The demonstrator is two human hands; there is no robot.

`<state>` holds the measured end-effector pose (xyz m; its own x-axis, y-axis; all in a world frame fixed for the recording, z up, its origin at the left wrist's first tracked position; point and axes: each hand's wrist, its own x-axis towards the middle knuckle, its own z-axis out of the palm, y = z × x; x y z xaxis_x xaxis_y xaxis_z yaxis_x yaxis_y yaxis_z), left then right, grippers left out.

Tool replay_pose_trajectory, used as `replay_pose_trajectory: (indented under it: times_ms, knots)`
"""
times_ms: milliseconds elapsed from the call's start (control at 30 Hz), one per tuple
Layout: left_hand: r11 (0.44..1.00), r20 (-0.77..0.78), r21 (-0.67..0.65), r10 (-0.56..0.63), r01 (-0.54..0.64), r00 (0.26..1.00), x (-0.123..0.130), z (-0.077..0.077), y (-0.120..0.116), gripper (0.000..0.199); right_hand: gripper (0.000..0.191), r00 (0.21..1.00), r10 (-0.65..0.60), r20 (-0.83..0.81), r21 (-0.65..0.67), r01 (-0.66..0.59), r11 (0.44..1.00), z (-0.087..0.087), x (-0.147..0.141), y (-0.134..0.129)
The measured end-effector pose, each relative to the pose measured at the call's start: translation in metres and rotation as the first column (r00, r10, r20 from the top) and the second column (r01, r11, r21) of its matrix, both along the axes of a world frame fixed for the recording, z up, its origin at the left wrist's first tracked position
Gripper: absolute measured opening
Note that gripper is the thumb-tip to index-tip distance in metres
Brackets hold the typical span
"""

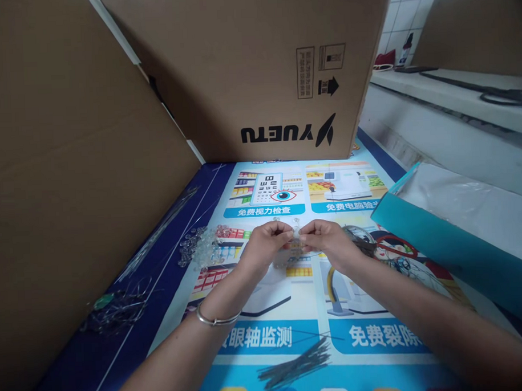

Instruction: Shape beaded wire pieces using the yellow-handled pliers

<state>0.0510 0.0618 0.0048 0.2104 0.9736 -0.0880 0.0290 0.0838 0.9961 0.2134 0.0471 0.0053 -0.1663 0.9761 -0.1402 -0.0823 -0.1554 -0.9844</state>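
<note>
Grey wires (295,365) lie in a loose bunch on the printed poster (356,362), nearer than the bead pile (203,247) and to its right. Nearer than the bead pile and to its left sits a messy wire tangle (115,312) with a green bit (104,301) in it. To the right of the bead pile, the left hand (266,244) and the right hand (326,241) almost meet. A silver bracelet (218,321) is on the left wrist. Each hand has its thumb and fingertips pressed together, pinching a tiny clear piece (296,233), too small to tell just what it is. Some loose clear beads (283,262) show by the hands, just right of the bead pile. Well to the right of the bead pile are curly wires (407,266), then a blue box (442,235). Long straight wires (157,236) lie left of the bead pile. Behind the bead pile stands a brown cardboard wall (260,64) with upside-down letters. Farthest off, behind the bead pile and to its right, a small bottle (405,52) stands on a white shelf (428,88).
</note>
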Motion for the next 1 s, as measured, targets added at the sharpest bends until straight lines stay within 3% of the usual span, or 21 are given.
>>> replay_pose_trajectory:
  times_ms: [533, 1000]
  knots:
    - [1.0, 0.061, -0.022, -0.001, 0.002, 0.998, 0.006, 0.0031, -0.0049, 0.012, 0.023, 0.992, -0.07, -0.109, -0.012, 0.069, 0.998, -0.0027, -0.0032, -0.0026]
    - [0.999, 0.069, -0.045, 0.029, -0.026, 0.997, 0.0097, 0.0029, -0.008, 0.012, 0.023, 0.996, -0.08, -0.027, 0.025, 0.081, 0.996, -0.0085, -0.0044, -0.0028]
